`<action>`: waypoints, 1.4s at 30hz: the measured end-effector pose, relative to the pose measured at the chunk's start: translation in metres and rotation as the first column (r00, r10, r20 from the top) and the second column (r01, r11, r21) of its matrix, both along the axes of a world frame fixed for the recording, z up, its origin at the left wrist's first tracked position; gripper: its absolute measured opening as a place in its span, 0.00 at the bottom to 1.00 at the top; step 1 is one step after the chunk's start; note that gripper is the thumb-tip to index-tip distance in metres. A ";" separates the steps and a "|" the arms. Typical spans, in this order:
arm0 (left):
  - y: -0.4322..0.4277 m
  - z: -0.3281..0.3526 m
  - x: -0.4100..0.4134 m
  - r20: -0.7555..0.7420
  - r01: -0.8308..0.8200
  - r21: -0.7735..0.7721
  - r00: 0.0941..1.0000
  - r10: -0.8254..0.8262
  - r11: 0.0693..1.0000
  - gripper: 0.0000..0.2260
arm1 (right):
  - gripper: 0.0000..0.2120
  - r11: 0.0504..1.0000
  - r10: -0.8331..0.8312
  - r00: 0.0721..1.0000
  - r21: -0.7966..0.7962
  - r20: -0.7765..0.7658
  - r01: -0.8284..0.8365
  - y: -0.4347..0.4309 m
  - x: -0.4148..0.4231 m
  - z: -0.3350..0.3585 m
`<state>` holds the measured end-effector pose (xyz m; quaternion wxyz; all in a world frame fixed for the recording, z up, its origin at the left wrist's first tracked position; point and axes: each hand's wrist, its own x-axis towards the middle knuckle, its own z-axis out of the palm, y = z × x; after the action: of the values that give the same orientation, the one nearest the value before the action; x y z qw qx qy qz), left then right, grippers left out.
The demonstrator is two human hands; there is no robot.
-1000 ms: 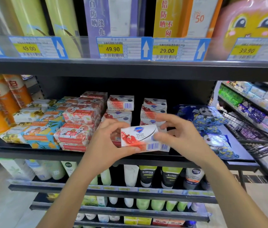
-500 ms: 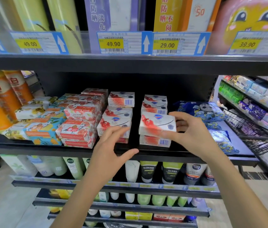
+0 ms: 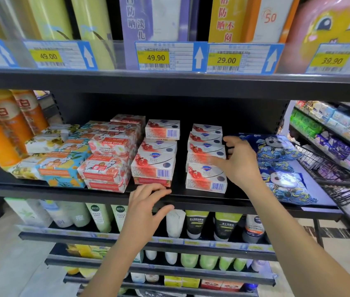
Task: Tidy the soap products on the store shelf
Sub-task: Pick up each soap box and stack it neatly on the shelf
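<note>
Head view: the soap box point(image 3: 199, 156), carried two-handed a second ago, is now seated on the right stack point(image 3: 206, 180), gripped by the fingers point(image 3: 229, 140) of the right hand point(image 3: 241, 166), the left hand point(image 3: 146, 204) freed and open; placement is judged nearly complete.

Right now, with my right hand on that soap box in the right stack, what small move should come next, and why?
Probably release the soap box and draw the right hand back: the box already rests in the right stack, label facing forward like its neighbours. The left hand is open at the shelf edge, below the middle stack.
</note>
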<state>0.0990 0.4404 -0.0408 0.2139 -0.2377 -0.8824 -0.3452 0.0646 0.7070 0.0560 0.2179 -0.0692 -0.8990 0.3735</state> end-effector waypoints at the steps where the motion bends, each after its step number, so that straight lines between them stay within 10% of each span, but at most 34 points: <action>1: 0.000 0.000 0.000 0.009 0.002 0.004 1.000 -0.002 1.000 0.16 | 0.36 1.000 0.026 1.000 0.013 -0.015 -0.026 -0.003 0.000 0.004; 13: 0.001 0.005 0.004 0.008 0.010 0.034 1.000 -0.010 0.999 0.16 | 0.47 0.894 0.207 0.924 0.321 0.321 -0.312 -0.070 -0.101 0.059; 25: -0.028 0.073 -0.002 -0.259 -0.112 0.004 0.960 0.109 0.994 0.22 | 0.26 0.970 0.240 0.970 0.020 0.032 -0.241 -0.057 -0.056 0.047; 31: -0.032 0.097 -0.020 -0.103 -0.313 -0.293 0.950 0.296 0.903 0.37 | 0.21 0.960 0.255 0.965 -0.103 -0.061 -0.260 -0.037 -0.013 0.051; 42: -0.025 0.093 -0.018 0.059 -0.337 -0.168 0.935 0.351 0.926 0.30 | 0.21 0.954 0.249 0.960 -0.140 -0.124 -0.266 -0.011 0.030 0.045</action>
<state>0.0807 0.4159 0.0517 0.2131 -0.0797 -0.9430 -0.2428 0.0948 0.6959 0.1009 0.2083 0.0516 -0.8558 0.4707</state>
